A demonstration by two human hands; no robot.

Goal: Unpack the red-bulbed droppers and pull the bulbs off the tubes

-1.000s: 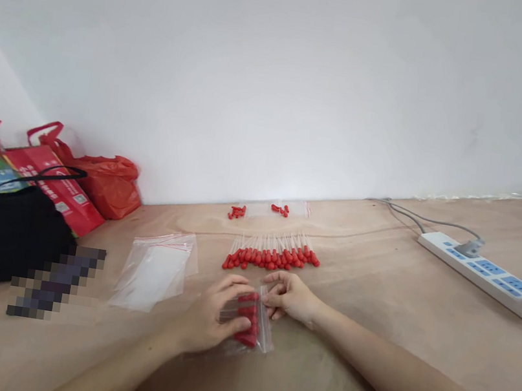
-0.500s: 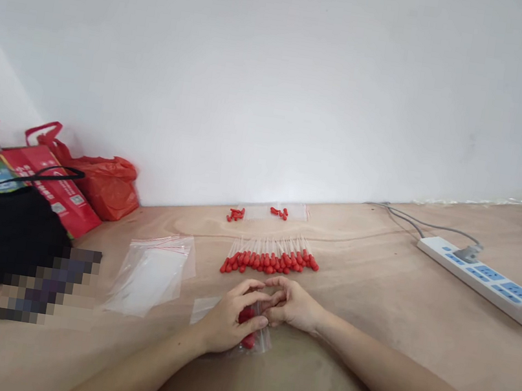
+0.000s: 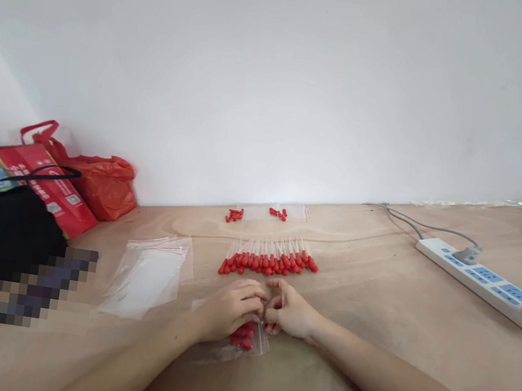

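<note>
A clear zip-lock bag lies on the table in front of me, with several red-bulbed droppers inside. My left hand covers much of it, its fingers closed on the bag near the zip edge. The thumb and fingers of my right hand pinch the same edge, and both sets of fingertips nearly meet there. Just beyond my hands, several glass-like droppers with red bulbs lie in a row, bulbs towards me. To the left is a stack of flat zip-lock bags.
Near the wall lies another clear bag with small groups of red bulbs. A white power strip with a grey cable is at right. At left are a black bag, a red carrier bag and an orange-red plastic bag.
My left hand has shifted up over the bag and its fingers have closed in towards the right hand at the zip edge. The right hand has barely moved. The view has shifted slightly.
</note>
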